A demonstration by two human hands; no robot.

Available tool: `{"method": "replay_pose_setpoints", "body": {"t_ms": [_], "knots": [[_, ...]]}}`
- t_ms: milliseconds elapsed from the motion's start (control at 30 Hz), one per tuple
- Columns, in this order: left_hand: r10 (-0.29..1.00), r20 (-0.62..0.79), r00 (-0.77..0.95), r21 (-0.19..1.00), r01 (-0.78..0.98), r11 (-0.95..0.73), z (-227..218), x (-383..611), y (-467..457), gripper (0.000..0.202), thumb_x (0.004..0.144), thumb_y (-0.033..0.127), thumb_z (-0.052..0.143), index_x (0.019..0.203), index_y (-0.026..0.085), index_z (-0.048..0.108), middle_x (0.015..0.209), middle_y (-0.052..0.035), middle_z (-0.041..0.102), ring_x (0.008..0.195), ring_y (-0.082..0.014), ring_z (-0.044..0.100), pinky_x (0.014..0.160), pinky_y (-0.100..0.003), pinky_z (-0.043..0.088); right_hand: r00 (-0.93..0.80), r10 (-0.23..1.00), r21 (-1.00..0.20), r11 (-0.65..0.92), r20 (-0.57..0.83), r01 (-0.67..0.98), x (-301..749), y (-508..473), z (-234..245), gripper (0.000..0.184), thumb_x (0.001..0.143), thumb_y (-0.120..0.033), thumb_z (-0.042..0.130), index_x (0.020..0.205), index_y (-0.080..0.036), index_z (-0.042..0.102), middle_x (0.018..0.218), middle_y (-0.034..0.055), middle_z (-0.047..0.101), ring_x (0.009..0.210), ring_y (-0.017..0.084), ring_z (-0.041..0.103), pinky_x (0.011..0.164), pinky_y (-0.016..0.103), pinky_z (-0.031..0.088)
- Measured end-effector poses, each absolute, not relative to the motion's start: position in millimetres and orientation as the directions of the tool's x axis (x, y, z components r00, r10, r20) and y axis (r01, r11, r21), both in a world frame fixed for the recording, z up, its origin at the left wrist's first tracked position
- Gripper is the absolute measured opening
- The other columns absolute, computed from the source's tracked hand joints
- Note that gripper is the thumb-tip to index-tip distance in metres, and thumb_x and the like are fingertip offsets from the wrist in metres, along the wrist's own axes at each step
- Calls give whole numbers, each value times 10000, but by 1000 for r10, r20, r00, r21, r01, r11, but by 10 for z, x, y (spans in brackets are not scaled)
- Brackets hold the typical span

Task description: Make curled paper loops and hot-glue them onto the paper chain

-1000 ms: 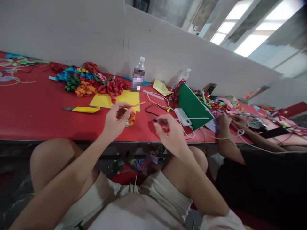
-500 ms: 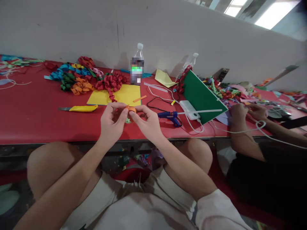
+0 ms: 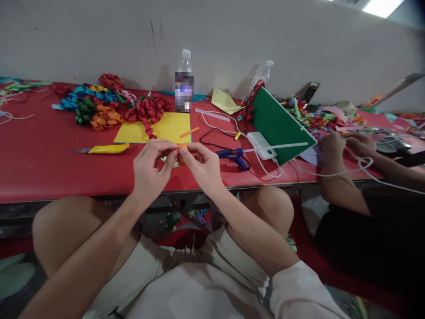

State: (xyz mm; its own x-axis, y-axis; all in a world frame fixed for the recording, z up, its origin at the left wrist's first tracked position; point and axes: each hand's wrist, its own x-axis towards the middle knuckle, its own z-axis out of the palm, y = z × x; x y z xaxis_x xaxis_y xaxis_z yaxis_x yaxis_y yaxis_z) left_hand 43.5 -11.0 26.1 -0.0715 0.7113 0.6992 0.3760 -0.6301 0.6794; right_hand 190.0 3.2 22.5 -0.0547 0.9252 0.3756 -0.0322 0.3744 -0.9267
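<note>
Between my fingertips is an orange paper strip (image 3: pixel 182 146), bent into a small loop. My left hand (image 3: pixel 153 166) pinches it from the left and my right hand (image 3: pixel 203 167) from the right, thumbs meeting at the front. Just behind them a loose orange strip (image 3: pixel 189 132) lies across a yellow sheet (image 3: pixel 133 133), beside a red paper chain (image 3: pixel 149 110). A blue glue gun (image 3: pixel 234 155) with a glue stick in it rests right of my right hand. Left of my hands lies a yellow-handled knife (image 3: pixel 108 148).
A bottle (image 3: pixel 184 88) stands by the wall. A green board (image 3: pixel 280 128) leans behind a white power bank (image 3: pixel 261 145) with cables. Coloured paper chains (image 3: pixel 106 118) are heaped at the left. At the right, a co-worker's hands (image 3: pixel 334 146) work near paper scraps on the red table (image 3: pixel 40 164).
My fingers have closed in around the orange strip, and less of it shows. The view has shifted slightly; the things on the table stay where they were.
</note>
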Motion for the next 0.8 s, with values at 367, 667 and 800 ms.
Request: {"method": "replay_pose_setpoints", "body": {"t_ms": [367, 667, 800], "knots": [[753, 657, -37, 705, 384, -596, 295, 404, -120, 91, 899, 306, 708, 967, 253, 738, 1051, -51, 733, 1002, -197, 686, 921, -336, 556, -89, 911, -915, 404, 402, 0, 1992, 48, 263, 311, 877, -503, 693, 958, -203, 708, 950, 34, 721, 841, 154, 643, 790, 305, 545], [940, 336, 55, 942, -21, -336, 296, 350, -53, 303, 744, 421, 858, 902, 220, 694, 945, -49, 729, 892, -185, 699, 803, -298, 598, -280, 794, -773, 598, 539, 209, 2167, 76, 371, 215, 930, -422, 670, 1061, -258, 717, 1082, 33, 736, 1002, 184, 646, 915, 353, 514], [941, 317, 120, 948, -12, -318, 318, 300, -61, 295, 744, 384, 863, 944, 245, 696, 986, -40, 718, 869, -169, 689, 792, -293, 608, -296, 787, -748, 611, 541, 259, 2210, 73, 392, 238, 919, -434, 685, 1064, -247, 705, 1042, 32, 732, 967, 183, 652, 927, 360, 509]]}}
